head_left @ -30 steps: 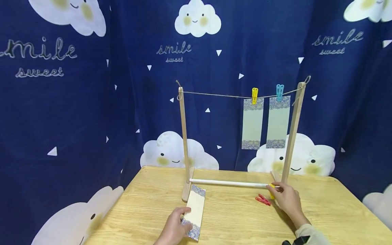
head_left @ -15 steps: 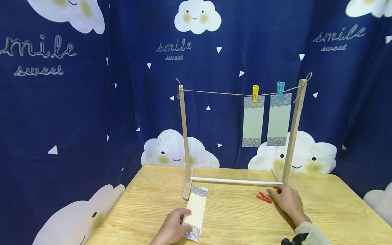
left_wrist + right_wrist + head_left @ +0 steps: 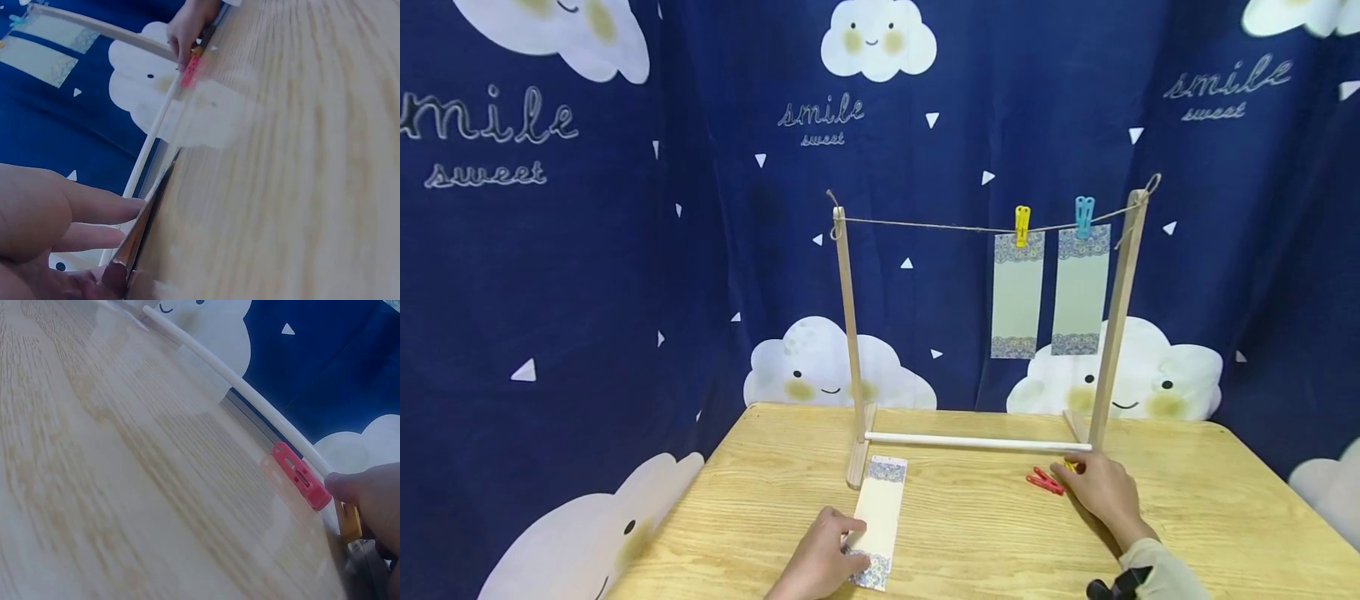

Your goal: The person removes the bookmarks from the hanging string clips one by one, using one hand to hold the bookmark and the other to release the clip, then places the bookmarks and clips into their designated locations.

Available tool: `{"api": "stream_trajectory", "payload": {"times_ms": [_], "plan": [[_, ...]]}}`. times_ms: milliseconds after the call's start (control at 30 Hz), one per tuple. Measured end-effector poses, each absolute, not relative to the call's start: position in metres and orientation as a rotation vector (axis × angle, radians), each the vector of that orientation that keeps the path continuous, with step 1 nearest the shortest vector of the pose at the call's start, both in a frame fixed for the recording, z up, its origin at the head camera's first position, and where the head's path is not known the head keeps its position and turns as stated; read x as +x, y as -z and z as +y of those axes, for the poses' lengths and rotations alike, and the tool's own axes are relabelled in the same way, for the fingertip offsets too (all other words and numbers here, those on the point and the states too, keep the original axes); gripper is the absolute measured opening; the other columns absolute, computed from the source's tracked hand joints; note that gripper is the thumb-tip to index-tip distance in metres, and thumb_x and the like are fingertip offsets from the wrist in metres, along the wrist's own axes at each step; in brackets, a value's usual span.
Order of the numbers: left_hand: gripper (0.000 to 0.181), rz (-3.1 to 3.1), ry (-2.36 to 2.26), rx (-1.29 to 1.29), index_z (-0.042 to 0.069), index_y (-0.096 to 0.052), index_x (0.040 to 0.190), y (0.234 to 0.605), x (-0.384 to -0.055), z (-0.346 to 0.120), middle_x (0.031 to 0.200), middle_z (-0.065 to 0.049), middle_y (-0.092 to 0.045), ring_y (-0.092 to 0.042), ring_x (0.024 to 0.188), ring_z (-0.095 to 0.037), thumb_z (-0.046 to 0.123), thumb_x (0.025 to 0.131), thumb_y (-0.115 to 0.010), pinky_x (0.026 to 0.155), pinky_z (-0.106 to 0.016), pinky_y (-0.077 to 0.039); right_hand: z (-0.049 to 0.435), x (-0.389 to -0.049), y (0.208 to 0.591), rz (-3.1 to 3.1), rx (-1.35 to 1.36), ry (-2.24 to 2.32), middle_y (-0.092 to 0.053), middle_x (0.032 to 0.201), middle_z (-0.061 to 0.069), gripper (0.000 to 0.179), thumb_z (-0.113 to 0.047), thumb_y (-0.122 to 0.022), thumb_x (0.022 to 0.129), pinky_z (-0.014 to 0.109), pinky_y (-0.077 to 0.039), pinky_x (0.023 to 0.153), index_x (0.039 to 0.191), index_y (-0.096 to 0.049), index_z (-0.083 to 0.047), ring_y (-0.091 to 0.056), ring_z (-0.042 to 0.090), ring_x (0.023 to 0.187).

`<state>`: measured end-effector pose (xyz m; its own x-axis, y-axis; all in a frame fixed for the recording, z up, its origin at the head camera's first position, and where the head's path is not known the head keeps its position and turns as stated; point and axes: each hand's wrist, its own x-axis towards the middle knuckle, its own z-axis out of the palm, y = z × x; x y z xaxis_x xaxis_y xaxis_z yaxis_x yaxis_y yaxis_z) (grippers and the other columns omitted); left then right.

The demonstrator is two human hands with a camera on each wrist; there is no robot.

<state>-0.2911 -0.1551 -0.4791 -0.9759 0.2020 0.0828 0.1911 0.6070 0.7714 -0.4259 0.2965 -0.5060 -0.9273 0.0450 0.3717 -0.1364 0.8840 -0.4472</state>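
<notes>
My left hand point(image 3: 822, 553) holds the left edge of a cream paper card point(image 3: 877, 510) with blue lace-patterned ends. The card lies near the table surface, its near corner partly covered by the fingers. In the left wrist view, fingertips point(image 3: 134, 211) meet the card's edge. At the right, my right hand point(image 3: 1103, 492) pinches a yellow clothespin point(image 3: 347, 520), mostly hidden behind the fingers in the head view. Just left of it, a red clothespin point(image 3: 1045, 481) lies on the table. Two similar cards point(image 3: 1017, 296) hang from a string point(image 3: 925, 224) under a yellow clothespin point(image 3: 1022, 225) and a blue clothespin point(image 3: 1083, 217).
The string runs between two wooden posts point(image 3: 848, 325), joined low down by a white rod point(image 3: 977, 442). One post's foot point(image 3: 857, 467) sits close behind the held card. A blue cloud-print curtain point(image 3: 775, 250) hangs behind the wooden table point(image 3: 970, 533).
The yellow clothespin in my right hand has turned and is now more hidden by the fingers. My left hand stays on the card with little movement. The head view has shifted slightly.
</notes>
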Motion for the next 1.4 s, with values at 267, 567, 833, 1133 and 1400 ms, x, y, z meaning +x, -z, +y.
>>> {"api": "stream_trajectory", "payload": {"times_ms": [267,567,833,1133,1400], "plan": [[0.043,2.829,-1.292,0.361,-0.006,-0.069,0.121,0.479,-0.291,-0.154,0.121,-0.015,-0.051,-0.055,0.103,-0.032,0.008,0.084,-0.084,0.087,-0.066,-0.055,0.296,-0.427,0.504,-2.693,0.084,-0.642,-0.073,0.102,0.019,0.039,-0.038,-0.075,0.093,0.057,-0.053,0.062,0.117,-0.078,-0.008,-0.067,0.046,0.090],[0.043,2.881,-1.209,0.367,-0.005,-0.069,0.121,0.481,-0.290,-0.152,0.123,-0.016,-0.052,-0.058,0.096,-0.027,0.011,0.084,-0.085,0.084,-0.062,-0.058,0.296,-0.425,0.506,-2.707,0.090,-0.618,-0.073,0.105,0.020,0.039,-0.036,-0.079,0.089,0.057,-0.052,0.063,0.115,-0.078,-0.007,-0.067,0.047,0.092],[0.041,2.923,-1.152,0.383,-0.004,-0.070,0.120,0.480,-0.287,-0.151,0.121,-0.014,-0.053,-0.057,0.086,-0.019,0.012,0.085,-0.084,0.078,-0.055,-0.062,0.295,-0.424,0.505,-2.701,0.092,-0.607,-0.074,0.102,0.018,0.038,-0.034,-0.082,0.087,0.056,-0.052,0.063,0.112,-0.078,-0.006,-0.067,0.046,0.091],[0.039,2.969,-1.083,0.398,0.000,-0.072,0.119,0.480,-0.286,-0.155,0.121,-0.013,-0.054,-0.056,0.079,-0.018,0.019,0.086,-0.083,0.070,-0.051,-0.061,0.294,-0.426,0.502,-2.702,0.125,-0.727,-0.072,0.099,0.016,0.047,-0.032,-0.082,0.088,0.057,-0.054,0.069,0.121,-0.072,0.000,-0.067,0.041,0.092],[0.030,2.923,-1.305,0.507,0.001,-0.071,0.120,0.464,-0.298,-0.155,0.116,-0.011,-0.057,-0.054,0.080,-0.020,0.019,0.095,-0.075,0.063,-0.033,-0.051,0.304,-0.424,0.490,-2.613,0.115,-1.011,-0.067,0.100,0.017,0.047,-0.025,-0.076,0.095,0.036,-0.050,0.062,0.126,-0.064,0.009,-0.062,0.036,0.090]]}}
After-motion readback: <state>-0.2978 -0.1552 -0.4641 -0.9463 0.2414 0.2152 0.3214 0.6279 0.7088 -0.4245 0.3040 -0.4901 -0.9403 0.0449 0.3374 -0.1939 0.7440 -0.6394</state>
